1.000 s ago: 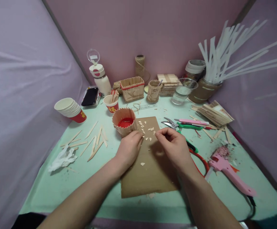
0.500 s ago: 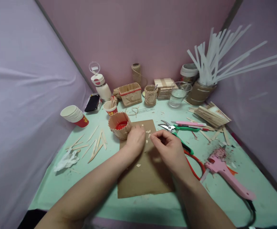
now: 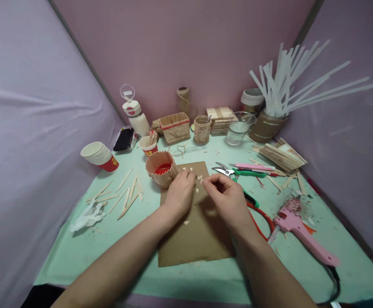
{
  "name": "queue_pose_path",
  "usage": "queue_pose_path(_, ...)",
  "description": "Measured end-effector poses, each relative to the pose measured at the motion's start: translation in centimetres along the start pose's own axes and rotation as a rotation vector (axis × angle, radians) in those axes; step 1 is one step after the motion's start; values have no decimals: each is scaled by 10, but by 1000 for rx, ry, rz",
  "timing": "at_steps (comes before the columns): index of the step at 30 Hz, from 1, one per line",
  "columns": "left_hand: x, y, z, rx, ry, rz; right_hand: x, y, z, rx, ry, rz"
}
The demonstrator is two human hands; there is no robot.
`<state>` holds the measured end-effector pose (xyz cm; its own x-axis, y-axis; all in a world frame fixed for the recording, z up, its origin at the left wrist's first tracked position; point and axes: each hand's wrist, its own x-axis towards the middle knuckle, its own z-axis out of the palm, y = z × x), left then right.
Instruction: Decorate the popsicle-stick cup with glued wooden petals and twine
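A brown cardboard sheet [image 3: 186, 244] lies in front of me, scattered with small pale wood chips [image 3: 186, 223]. My left hand [image 3: 180, 192] rests over its upper part, fingers curled down among the chips; what they grip, if anything, is hidden. Just left of that hand stands a round container of craft sticks [image 3: 162, 175] with a jagged rim and a red inside. Above the sheet's right side, my right hand [image 3: 226, 194] is closed in a pinch, thumb against forefinger. Anything between those fingertips is too small to name.
To the right lie green-handled pruning shears [image 3: 250, 173], a pink cutter [image 3: 253, 166] and a pink glue gun [image 3: 305, 235]. Loose sticks [image 3: 130, 199], a crumpled tissue [image 3: 88, 217] and stacked paper cups [image 3: 99, 156] are left. Behind stand a water bowl [image 3: 237, 134] and a stick basket [image 3: 175, 128].
My left hand has shifted slightly, its fingers less tightly bunched over the chips. My right hand stays pinched in nearly the same place. The view has moved a little.
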<state>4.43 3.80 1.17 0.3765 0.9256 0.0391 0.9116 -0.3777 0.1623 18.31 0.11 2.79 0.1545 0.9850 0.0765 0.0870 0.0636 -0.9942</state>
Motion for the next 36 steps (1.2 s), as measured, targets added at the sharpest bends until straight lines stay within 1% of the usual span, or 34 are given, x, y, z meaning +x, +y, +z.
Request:
queue_pose_path(2,-10,-4,-1,-313,110,9,1,1,1,-4,-5,0)
queue_pose_path(3,-15,-6,-1,-489,134,-12,1,2,2,-6,-13,6)
queue_pose_path(4,-19,-8,-1,-668,125,-60,1,3,3,-9,-25,15)
queue_pose_path(7,-29,-14,-3,-1221,2,-270,0,6,6,-32,-88,52)
queue_pose_path(8,-30,-15,-3,-1384,-21,-336,-1,8,8,-40,-114,67)
queue_pose_path(10,-33,-17,-4,-1632,-16,-437,-2,10,10,-46,-158,97)
queue_pose_path(12,-35,-18,-5,-1782,-6,-496,-2,12,12,-40,-192,134)
queue_pose_path(14,-36,-20,-5,-1861,-21,-527,-3,15,14,-24,-215,170)
queue_pose_path(18,-39,-24,-5,-1938,-78,-563,-4,19,14,22,-252,222)
queue_pose_path(21,-40,-27,-2,-1963,-73,-602,-6,19,14,24,-261,249)
queue_pose_path(25,-41,-27,2,-1961,-35,-629,-7,19,14,-2,-274,248)
queue_pose_path(29,-42,-25,2,-1983,-63,-654,-6,20,15,-26,-276,248)
queue_pose_path(36,-44,-24,0,-2013,-119,-644,-6,18,16,-65,-282,232)
